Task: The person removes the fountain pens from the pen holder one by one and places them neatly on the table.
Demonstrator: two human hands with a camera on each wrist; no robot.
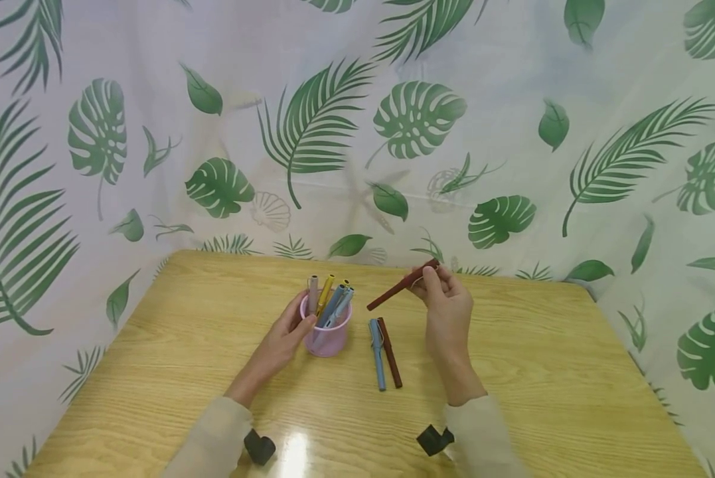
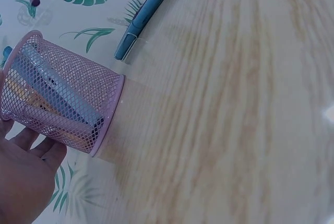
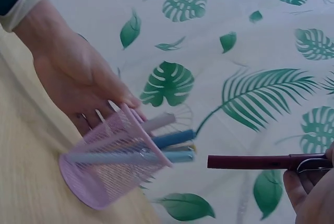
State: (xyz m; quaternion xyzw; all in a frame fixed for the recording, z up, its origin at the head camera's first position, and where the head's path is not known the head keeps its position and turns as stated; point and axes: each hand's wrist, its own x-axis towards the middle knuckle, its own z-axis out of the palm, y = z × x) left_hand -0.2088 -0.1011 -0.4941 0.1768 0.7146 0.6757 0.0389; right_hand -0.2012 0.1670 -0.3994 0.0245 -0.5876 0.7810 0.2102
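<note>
A pink mesh pen cup (image 1: 327,344) stands on the wooden table with several pens in it, among them a yellow pen (image 1: 325,294) and a blue pen (image 3: 174,138). My left hand (image 1: 281,340) grips the cup from its left side, thumb by the rim and fingers round the mesh. To the right of the cup and above the table, my right hand (image 1: 449,318) pinches a dark red pen (image 1: 396,290) near its clip end. The pen slants, its free end pointing down toward the cup.
Between the hands, a light blue pen (image 1: 378,358) and another dark red pen (image 1: 391,357) lie side by side on the table (image 1: 542,372). Behind the table's far edge hangs a white cloth (image 1: 333,219) printed with green leaves.
</note>
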